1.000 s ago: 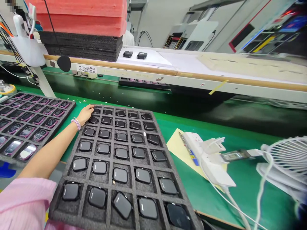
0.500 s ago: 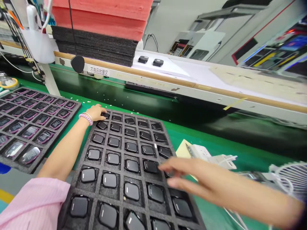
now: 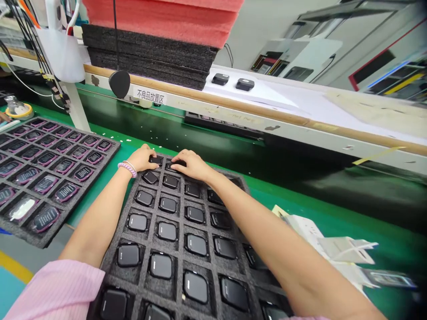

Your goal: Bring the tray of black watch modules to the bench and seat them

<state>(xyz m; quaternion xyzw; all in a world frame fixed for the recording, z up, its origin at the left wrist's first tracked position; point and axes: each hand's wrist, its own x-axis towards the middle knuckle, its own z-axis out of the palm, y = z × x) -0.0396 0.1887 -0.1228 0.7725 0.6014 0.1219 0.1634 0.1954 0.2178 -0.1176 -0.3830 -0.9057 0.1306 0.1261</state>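
1. Nearest the camera, a pink sleeve is seen on the left arm, and both bare arms are stretched out over a dark foam tray.
2. The foam tray is laid on the green belt. A small black screen part is held in each of its pockets.
3. At the far row of the tray, the left hand is laid flat, with its fingers pressed close together on the part in the far left corner pocket.
4. Just beside it, the right hand is laid on the next pocket, its fingers bent and close together. Whether a part is pinched there cannot be told.
5. The step in hand looks like pressing or lifting the parts of the far row. A firm pinch on one part's edges would be needed next.
6. To the left, a second tray with purple-edged parts is seen.
7. Farther off, two small black boxes are set on a white shelf, beside stacked pink and black foam.
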